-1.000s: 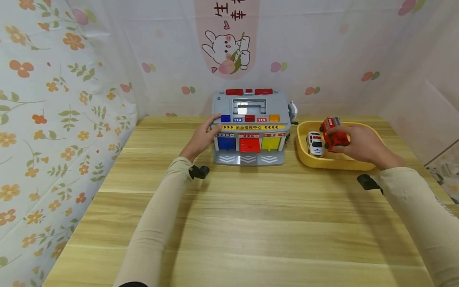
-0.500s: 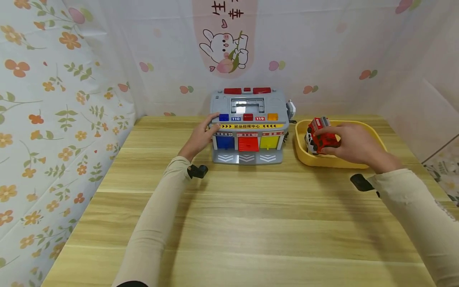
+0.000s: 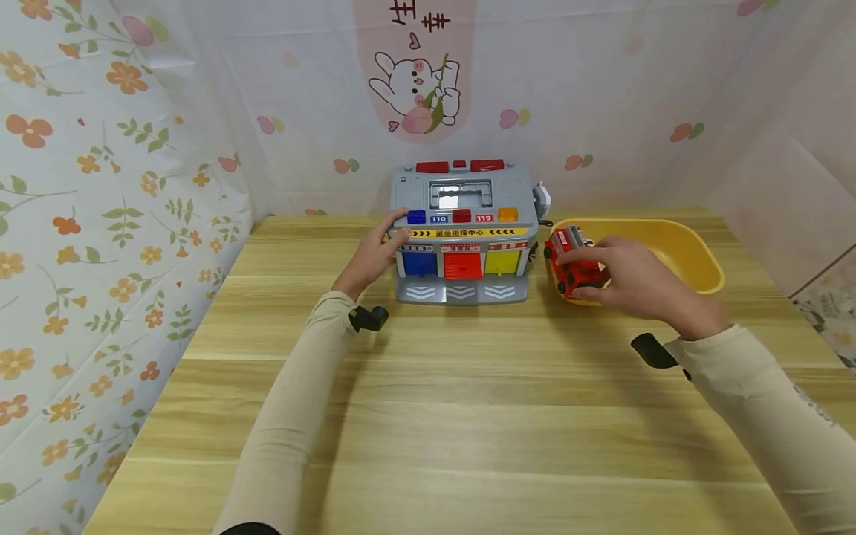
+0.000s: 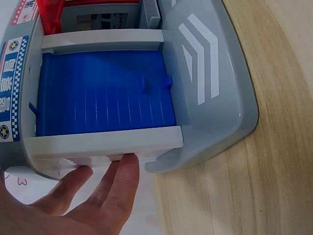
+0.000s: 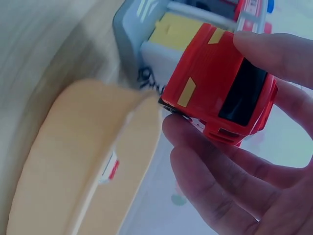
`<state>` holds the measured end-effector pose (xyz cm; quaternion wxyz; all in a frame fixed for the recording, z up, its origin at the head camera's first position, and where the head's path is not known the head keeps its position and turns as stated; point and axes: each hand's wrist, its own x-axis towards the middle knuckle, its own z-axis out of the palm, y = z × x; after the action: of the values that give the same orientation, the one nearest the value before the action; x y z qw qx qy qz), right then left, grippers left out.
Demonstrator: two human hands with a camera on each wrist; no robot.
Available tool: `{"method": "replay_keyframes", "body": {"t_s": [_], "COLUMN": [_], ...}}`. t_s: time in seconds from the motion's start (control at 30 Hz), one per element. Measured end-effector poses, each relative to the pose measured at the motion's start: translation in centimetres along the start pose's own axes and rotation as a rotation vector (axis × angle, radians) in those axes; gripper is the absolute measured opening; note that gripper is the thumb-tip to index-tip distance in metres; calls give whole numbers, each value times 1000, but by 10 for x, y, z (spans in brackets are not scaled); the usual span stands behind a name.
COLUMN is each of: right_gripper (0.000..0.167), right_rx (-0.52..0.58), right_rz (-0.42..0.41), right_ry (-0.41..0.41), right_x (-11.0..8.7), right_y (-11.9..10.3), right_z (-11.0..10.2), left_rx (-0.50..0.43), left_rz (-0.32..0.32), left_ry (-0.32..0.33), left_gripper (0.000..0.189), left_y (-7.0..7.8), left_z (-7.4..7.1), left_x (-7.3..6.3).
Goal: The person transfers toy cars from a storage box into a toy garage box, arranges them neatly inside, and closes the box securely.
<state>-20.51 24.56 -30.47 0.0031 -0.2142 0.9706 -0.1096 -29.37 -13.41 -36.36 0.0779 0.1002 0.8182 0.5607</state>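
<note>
My right hand (image 3: 638, 282) grips a red toy fire truck (image 3: 574, 261) between thumb and fingers. It is held over the left end of a yellow basin (image 3: 682, 241). In the right wrist view, the truck (image 5: 210, 83) is seen by its red end and dark window, above the basin's wall. My left hand (image 3: 374, 256) touches the left side of a grey toy rescue station (image 3: 411, 195). The left wrist view has its fingers (image 4: 124, 181) nearly straight against the side wall, beside the lowered blue door (image 4: 107, 93). The red door (image 3: 463, 266) tilts outward at its bottom.
A white toy police car (image 5: 108, 169) lies in the basin, mostly hidden. On the station's right side sits a pale grey part (image 3: 542, 199). A yellow door (image 3: 503, 261) is lowered. A patterned cloth (image 3: 301, 89) hangs behind the wooden table (image 3: 455, 416).
My right hand has carried the fire truck leftward from inside the basin to over its left rim, covering the police car. My left hand stays at the station's side.
</note>
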Motion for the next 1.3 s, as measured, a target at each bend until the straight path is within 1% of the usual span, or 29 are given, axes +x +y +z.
{"method": "replay_keyframes", "body": {"t_s": [0.13, 0.3, 0.53, 0.67, 0.9, 1.07, 1.27, 1.3], "right_gripper": [45, 44, 44, 44, 45, 46, 46, 47], "right_rx": [25, 43, 86, 104, 117, 149, 151, 155], "right_rz": [-30, -61, -69, -75, -104, -99, -118, -119], "right_ry": [-3, -13, -40, -55, -43, -55, -31, -32], "right_x": [-1, -2, 2, 7, 17, 25, 35, 37], "right_y": [-11, -22, -36, -45, -57, -63, -73, -75], "right_z": [5, 17, 35, 45, 64, 77, 89, 90], "left_rx": [-10, 0, -2, -16, -3, 1, -8, -10], "left_rz": [6, 13, 28, 37, 41, 42, 37, 31], "left_ry": [3, 4, 10, 9, 5, 8, 11, 8], "left_gripper": [50, 50, 49, 49, 50, 50, 50, 50], "left_y": [-1, -2, -2, -2, -1, -1, -2, 2], "left_z": [0, 1, 3, 2, 1, 1, 0, 0], "left_x": [0, -1, 1, 1, 0, 0, 0, -2]}}
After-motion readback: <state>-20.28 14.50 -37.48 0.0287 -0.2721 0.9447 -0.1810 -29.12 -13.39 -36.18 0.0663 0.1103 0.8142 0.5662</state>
